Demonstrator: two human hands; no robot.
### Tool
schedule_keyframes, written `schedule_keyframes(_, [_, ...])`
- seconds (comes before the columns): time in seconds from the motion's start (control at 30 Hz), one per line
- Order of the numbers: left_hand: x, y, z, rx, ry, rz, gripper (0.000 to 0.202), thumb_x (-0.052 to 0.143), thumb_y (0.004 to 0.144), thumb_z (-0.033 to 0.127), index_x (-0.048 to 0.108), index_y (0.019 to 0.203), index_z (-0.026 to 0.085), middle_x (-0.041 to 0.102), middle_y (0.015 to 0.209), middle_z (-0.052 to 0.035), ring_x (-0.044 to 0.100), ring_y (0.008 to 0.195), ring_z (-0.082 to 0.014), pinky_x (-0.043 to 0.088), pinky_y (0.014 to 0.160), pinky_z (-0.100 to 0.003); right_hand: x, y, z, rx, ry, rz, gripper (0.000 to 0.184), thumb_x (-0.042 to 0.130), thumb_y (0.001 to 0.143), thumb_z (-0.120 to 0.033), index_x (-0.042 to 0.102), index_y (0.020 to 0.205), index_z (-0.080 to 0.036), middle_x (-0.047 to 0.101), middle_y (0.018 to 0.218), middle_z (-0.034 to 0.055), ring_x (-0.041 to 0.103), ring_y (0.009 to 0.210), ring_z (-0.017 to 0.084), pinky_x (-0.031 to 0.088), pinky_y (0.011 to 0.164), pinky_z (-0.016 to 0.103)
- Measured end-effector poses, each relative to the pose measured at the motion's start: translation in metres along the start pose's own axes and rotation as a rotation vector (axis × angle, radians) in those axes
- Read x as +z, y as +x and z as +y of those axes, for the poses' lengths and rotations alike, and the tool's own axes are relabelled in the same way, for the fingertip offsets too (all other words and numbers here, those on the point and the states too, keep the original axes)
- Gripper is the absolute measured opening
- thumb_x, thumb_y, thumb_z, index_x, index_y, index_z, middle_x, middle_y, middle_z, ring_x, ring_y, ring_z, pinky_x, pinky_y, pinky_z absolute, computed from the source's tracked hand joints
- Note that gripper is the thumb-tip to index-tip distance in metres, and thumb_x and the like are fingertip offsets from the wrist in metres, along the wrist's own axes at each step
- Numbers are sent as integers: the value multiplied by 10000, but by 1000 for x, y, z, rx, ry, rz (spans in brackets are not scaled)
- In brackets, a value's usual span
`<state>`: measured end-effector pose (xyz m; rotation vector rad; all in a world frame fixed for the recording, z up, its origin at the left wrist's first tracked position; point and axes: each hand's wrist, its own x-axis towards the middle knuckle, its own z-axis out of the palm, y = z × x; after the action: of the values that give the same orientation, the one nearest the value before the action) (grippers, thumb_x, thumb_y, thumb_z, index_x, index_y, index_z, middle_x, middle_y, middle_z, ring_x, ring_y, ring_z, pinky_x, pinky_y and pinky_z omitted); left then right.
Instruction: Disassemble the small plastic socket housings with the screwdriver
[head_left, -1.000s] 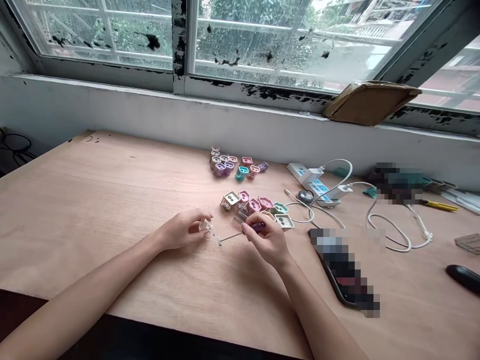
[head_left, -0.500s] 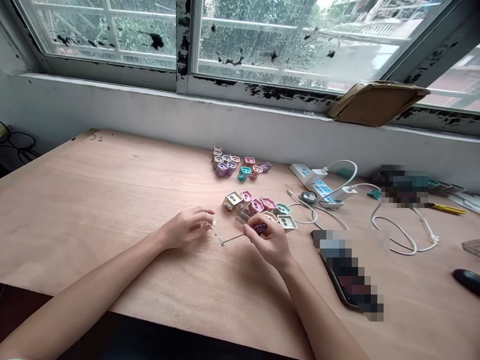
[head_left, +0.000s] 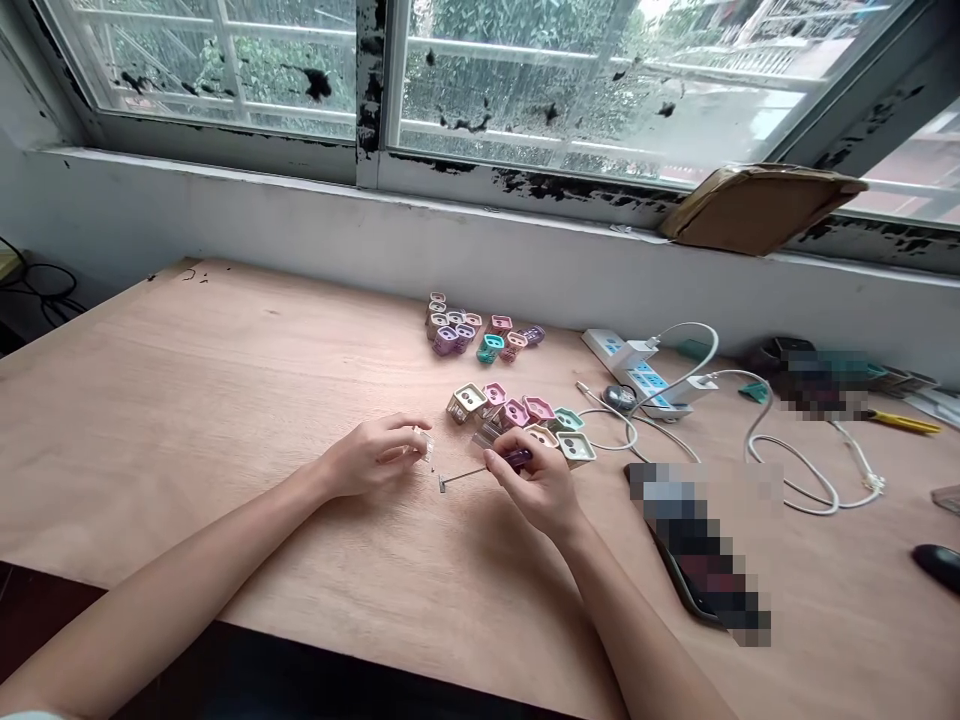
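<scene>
My right hand (head_left: 534, 480) is closed around the dark purple handle of a screwdriver (head_left: 466, 473), its thin shaft pointing left. At the tip sits a small flat metal piece (head_left: 442, 484), just above or on the table; I cannot tell which. My left hand (head_left: 379, 455) pinches a small clear plastic piece (head_left: 424, 444), partly hidden by the fingers. A tiny dark speck shows between this piece and the tip. Just beyond my right hand stand several coloured, two-holed plastic pencil sharpeners (head_left: 469, 400), with a clear part (head_left: 487, 432) beside them.
Farther back is a second cluster of similar sharpeners (head_left: 445, 340). To the right lie a white power strip (head_left: 645, 380) with plugged-in chargers, looping white cables (head_left: 795, 500), a phone (head_left: 686, 575), a yellow cutter (head_left: 904, 422) and a black mouse (head_left: 937, 566). Cardboard (head_left: 761, 210) leans on the sill.
The clear piece in my left hand has turned and moved up slightly. The screwdriver and the metal piece at its tip have hardly moved. The view has shifted a little.
</scene>
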<state>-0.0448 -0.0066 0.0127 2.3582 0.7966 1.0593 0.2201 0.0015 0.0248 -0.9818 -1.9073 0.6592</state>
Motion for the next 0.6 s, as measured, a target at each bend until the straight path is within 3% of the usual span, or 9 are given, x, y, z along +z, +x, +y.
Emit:
schedule_keyframes(0.23, [1, -1, -1, -3, 3, 16, 139, 524, 985, 179, 663, 969, 180, 693, 1180, -138, 657, 1163, -221, 543, 941, -324, 0, 0, -1, 25, -7, -13, 227, 634, 894, -328, 576, 710, -208, 537, 585, -12, 441, 486, 122, 339, 447, 252])
schedule_keyframes(0.6, [2, -1, -2, -7, -4, 26, 138, 520, 988, 168, 657, 972, 177, 690, 1181, -142, 655, 1172, -217, 535, 955, -315, -1, 0, 0, -4, 0, 40, 216, 639, 893, -291, 586, 699, -212, 558, 593, -11, 469, 503, 129, 361, 467, 253])
